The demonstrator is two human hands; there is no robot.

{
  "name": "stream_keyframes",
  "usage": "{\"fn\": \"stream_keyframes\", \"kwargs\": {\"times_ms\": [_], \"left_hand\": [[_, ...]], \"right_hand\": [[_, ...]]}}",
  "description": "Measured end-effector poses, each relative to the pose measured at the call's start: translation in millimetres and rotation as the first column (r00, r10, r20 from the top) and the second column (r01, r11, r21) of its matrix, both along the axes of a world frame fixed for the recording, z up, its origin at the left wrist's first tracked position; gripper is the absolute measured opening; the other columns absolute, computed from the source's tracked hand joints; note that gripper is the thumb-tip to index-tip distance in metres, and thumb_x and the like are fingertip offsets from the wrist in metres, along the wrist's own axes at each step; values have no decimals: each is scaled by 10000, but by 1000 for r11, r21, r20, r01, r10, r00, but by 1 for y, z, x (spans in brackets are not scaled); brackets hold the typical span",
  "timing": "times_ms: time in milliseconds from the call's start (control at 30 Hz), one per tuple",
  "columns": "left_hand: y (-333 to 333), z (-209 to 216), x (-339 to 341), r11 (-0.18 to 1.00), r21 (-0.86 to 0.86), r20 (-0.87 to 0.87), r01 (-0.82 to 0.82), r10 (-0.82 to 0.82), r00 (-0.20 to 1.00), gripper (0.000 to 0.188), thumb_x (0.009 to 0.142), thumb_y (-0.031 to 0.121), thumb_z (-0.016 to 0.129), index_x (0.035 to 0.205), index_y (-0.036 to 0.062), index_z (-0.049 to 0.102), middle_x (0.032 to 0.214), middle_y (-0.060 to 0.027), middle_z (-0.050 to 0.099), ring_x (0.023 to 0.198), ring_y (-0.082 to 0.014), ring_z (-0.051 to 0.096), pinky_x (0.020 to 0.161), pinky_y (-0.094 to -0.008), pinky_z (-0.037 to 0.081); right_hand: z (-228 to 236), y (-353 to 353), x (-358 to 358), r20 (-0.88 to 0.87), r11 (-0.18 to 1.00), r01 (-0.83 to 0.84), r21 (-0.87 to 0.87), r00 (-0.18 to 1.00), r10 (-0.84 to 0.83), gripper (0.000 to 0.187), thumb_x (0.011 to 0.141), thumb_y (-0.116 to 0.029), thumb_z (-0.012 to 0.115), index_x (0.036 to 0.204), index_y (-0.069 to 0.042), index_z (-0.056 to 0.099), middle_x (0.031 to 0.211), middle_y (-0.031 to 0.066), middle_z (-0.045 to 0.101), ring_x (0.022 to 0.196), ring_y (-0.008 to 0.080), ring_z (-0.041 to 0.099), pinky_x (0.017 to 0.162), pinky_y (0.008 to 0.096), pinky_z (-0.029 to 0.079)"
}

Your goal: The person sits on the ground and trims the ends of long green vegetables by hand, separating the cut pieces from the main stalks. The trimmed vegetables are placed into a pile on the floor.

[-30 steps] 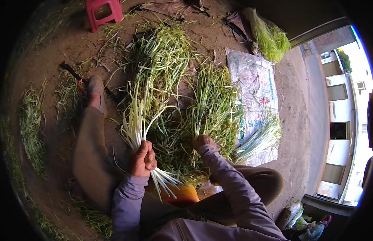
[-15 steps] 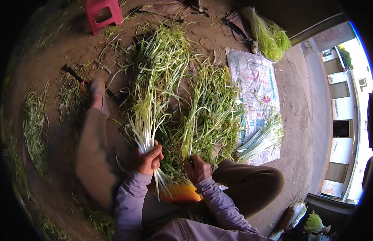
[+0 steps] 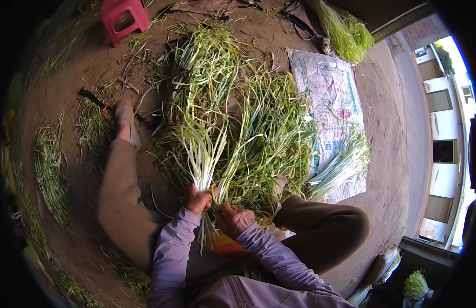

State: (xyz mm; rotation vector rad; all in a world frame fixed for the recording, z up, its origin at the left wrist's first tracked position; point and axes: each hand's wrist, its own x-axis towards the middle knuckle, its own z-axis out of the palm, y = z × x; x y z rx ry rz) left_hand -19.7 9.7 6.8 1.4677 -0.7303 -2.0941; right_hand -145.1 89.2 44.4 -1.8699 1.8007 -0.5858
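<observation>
My left hand is closed around a bunch of garlic chives, its pale stalks fanning out away from me and its lower ends hanging below the fist. Just to the right, my right hand has its fingers closed on a few greenish-yellow strands; the fingertips are partly hidden. The two hands nearly touch. Beyond them lies a loose heap of chives, with a second heap farther off to its left. Under my hands, part of an orange object shows.
A printed white sack lies at the right with a neat bundle of pale chives on it. A pink stool stands at the far left. Bagged greens sit at the far right. My bent legs flank the heaps.
My right hand has moved left, close beside the left hand, bringing strands with it. The left hand has shifted slightly right with its bunch. The view has turned a little.
</observation>
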Motion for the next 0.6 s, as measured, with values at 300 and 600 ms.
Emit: {"fn": "stream_keyframes", "kwargs": {"times_ms": [300,600], "left_hand": [[-3,7,-3,986,12,-41,-166,166,985,207,695,-17,634,844,52,509,563,20,449,324,-43,334,286,-202,235],[-2,24,-1,976,0,-145,-216,214,966,225,698,-15,634,868,40,496,579,17,458,342,-38,339,292,-192,245]], "right_hand": [[5,10,-26,274,944,249,217,912,-304,163,769,-184,607,818,-31,575,607,114,595,516,210,590,489,306,454],[-19,16,-55,400,582,491,648,432,-809,218,799,-209,570,795,9,565,621,56,568,451,106,492,406,249,399]]}}
